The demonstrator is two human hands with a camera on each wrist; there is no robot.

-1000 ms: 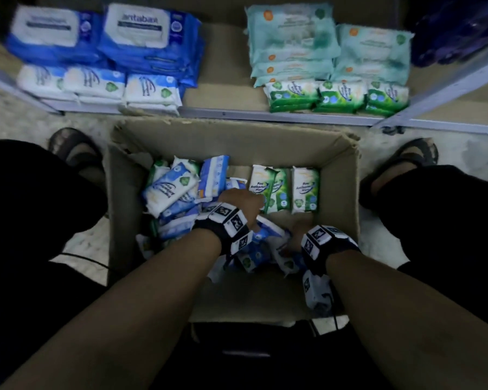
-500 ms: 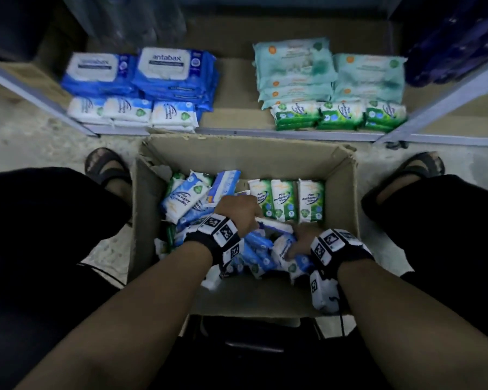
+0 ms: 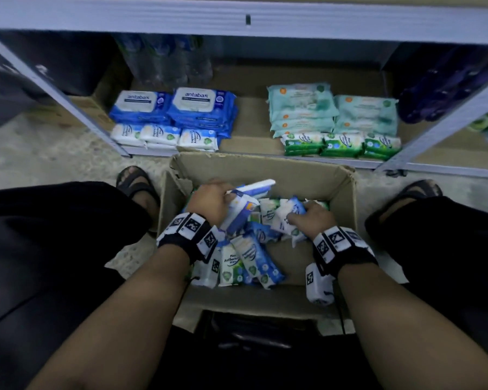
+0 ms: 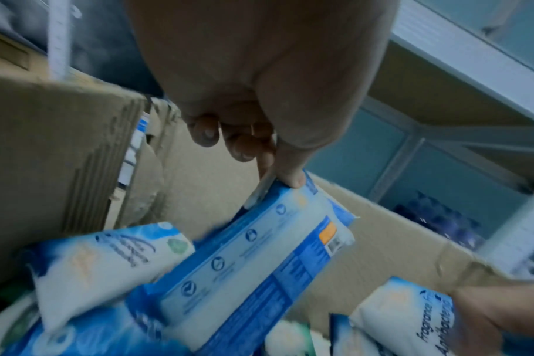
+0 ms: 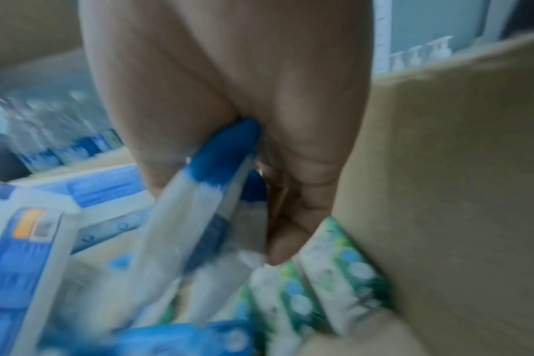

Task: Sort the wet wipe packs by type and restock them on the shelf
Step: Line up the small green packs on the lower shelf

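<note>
Cardboard box (image 3: 341, 198) on floor between the person's sandalled feet, half full of small wipe packs. Left hand (image 3: 209, 202) at box's 10 o'clock, fingers curled round blue-white packs (image 3: 241, 205). Right hand (image 3: 313, 218) at 2 o'clock, gripping a white-blue pack (image 3: 286, 218). Shelf (image 3: 251, 144) at 12: large blue packs (image 3: 197, 108) over small white ones at 11, teal stacks (image 3: 302, 108) over small green packs (image 3: 341, 143) at 1.
</note>
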